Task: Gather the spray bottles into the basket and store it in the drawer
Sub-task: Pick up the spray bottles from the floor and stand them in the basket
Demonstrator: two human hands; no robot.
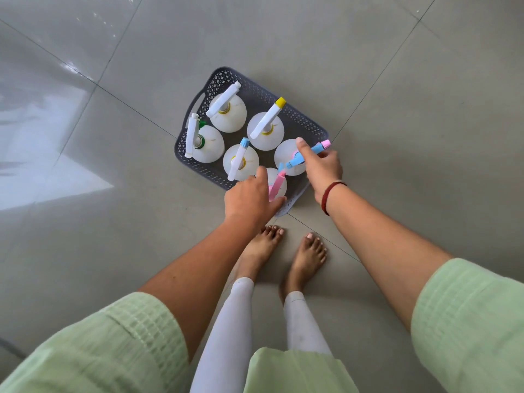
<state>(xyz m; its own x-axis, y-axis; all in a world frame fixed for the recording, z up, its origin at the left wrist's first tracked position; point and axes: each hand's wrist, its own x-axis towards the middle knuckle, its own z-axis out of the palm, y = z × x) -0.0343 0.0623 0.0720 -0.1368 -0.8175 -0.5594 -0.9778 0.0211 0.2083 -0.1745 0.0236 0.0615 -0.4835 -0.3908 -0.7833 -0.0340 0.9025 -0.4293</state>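
Note:
A grey perforated basket [300, 117] stands on the tiled floor in front of my bare feet. Several white spray bottles stand upright inside it. My right hand [320, 163] grips the blue spray head of the bottle with the pink nozzle [286, 154] at the basket's right side. My left hand [249, 197] holds the nearest bottle, the one with a pink spray head [276, 182], at the basket's near corner. Farther in stand a yellow-capped bottle [266, 129], a blue-capped one [241, 163], an all-white one [228, 112] and a green-collared one [205, 143].
Glossy grey floor tiles surround the basket on all sides. My feet [283, 251] stand just behind its near corner. No drawer is in view.

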